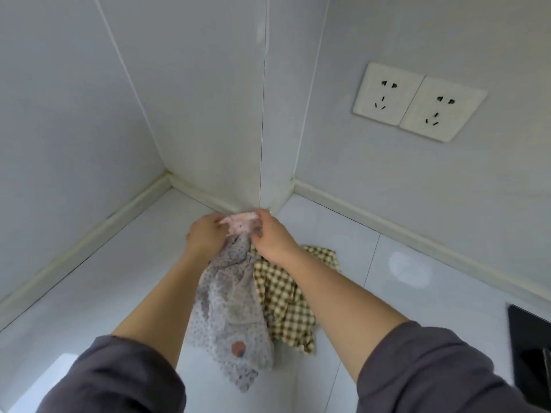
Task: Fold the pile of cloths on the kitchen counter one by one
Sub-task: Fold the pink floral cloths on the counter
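Folding appears barely begun at the glossy white kitchen counter (89,293): a crumpled green-and-cream checked cloth (283,293) lies unfolded on it, and a grey dotted cloth with a pink hem (229,308) hangs lifted just beside it. The left hand (205,234) and right hand (272,236) each pinch that hem, fingers curled. No container shows.
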The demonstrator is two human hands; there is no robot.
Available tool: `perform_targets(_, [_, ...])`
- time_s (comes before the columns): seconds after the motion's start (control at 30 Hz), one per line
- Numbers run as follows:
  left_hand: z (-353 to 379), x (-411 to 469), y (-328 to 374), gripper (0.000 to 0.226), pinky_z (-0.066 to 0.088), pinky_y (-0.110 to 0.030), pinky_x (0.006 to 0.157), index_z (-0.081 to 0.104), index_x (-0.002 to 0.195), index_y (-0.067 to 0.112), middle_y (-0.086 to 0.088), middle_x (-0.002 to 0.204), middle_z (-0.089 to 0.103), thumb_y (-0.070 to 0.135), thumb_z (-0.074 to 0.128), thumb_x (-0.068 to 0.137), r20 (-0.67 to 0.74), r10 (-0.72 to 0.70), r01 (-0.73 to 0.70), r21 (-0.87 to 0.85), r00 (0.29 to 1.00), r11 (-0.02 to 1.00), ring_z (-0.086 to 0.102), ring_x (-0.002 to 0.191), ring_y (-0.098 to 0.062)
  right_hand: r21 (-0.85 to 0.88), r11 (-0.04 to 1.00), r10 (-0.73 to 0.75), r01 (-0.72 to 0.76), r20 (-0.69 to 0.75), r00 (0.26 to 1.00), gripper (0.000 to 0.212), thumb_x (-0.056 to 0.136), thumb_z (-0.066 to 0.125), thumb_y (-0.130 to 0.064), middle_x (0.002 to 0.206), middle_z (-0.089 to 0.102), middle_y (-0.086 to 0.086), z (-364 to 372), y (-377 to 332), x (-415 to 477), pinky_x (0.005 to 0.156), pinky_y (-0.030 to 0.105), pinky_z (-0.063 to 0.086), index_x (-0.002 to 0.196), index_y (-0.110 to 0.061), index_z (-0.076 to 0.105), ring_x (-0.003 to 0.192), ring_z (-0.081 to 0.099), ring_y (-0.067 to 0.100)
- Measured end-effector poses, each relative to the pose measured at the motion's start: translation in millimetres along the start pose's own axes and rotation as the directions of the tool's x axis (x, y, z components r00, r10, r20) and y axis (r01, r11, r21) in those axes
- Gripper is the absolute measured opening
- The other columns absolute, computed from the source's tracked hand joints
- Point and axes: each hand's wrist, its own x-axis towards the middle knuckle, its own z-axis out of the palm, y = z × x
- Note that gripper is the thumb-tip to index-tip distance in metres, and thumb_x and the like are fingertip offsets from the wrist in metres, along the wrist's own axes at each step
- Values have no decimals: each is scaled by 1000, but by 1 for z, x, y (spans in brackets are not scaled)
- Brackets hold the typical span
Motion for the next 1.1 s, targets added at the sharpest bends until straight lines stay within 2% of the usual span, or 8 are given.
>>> perform_targets(0.1, [-17,-8,24,12,43,-17,62,63,94,17,2,83,62,12,52,95,-101,145,-174,-418,984,892,57,74,-11,169,984,-41,53,-73,996,55,93,54,-17,132,54,7,-2,-5,-1,97,34,46,145,-18,35,117,55,23])
perform_targets(0.23, [-44,-20,66,22,41,-18,58,57,83,26,6,75,55,11,48,97,-159,272,-314,-552,949,772,50,66,-6,429,896,-8,116,-245,970,24,96,49,-19,104,63,-1,-21,-22,-11,74,13,44,116,-14,62,92,58,10])
perform_targets(0.33, [-52,-29,86,17,41,-22,60,59,85,19,6,74,56,15,48,98,-179,313,-360,-534,933,765,50,67,-8,621,766,118,168,-393,912,12,94,47,-17,78,52,-1,-46,-28,-24,64,28,40,87,-14,56,70,49,12])
perform_targets(0.57, [-35,-92,131,27,46,-15,61,51,109,19,11,94,58,33,65,90,84,351,-248,-555,933,794,57,78,6,708,694,266,128,-418,868,9,92,58,-19,75,58,-1,-101,-13,-99,60,25,42,84,-18,61,66,53,12])
perform_targets(0.63, [-20,-107,138,51,50,-26,78,44,128,18,3,115,57,28,71,85,218,365,-253,-413,905,875,59,103,-14,744,661,307,97,-387,870,7,90,61,-20,82,63,5,-110,1,-122,66,30,46,85,-15,63,73,58,17])
perform_targets(0.73, [10,-129,151,43,45,-36,87,47,134,9,-13,128,56,11,54,91,213,309,-252,-257,927,933,53,117,-31,776,626,384,74,-389,837,5,87,62,-15,92,66,9,-125,28,-162,74,35,49,92,-13,65,82,62,20])
perform_targets(0.9, [65,-170,163,34,40,-32,77,54,122,2,-18,119,59,1,39,91,265,140,-57,-300,954,952,55,103,-32,804,589,538,-84,-312,783,13,90,61,-25,99,68,4,-139,101,-223,77,34,53,100,-17,63,87,65,21])
perform_targets(1.1, [151,-213,131,29,49,-36,77,45,122,12,-8,113,55,9,43,93,358,83,3,-234,930,972,53,89,-21,652,719,600,-243,-405,690,13,86,59,-21,111,62,0,-109,203,-261,85,34,51,99,-22,59,95,60,17])
